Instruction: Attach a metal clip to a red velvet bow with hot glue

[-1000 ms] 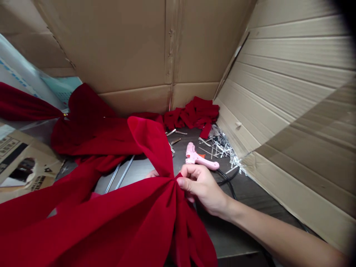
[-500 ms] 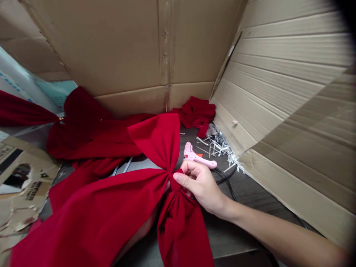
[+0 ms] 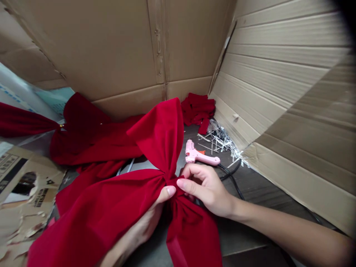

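A large red fabric bow [image 3: 111,200] spreads across the middle of the view, one loop standing up and its tails hanging toward me. My right hand [image 3: 210,189] pinches a narrow red strip at the bow's gathered centre between thumb and fingers. From below, my left hand [image 3: 147,218] grips the same centre; its thumb lies on the front of the knot, and its fingers are hidden behind the cloth. Just beyond my right hand, a pink glue gun [image 3: 201,155] with an orange trigger lies on the dark table.
Cardboard panels [image 3: 111,44] wall in the back and right. Silver twist ties [image 3: 222,142] lie scattered beside a heap of red strips [image 3: 197,109]. More red bows [image 3: 94,137] are piled at left, near a torn carton [image 3: 30,189]. A black cord [image 3: 233,181] trails from the glue gun.
My left thumb has come into view on the front of the bow's centre. The bow's upright loop has turned slightly, and my right hand still pinches the strip.
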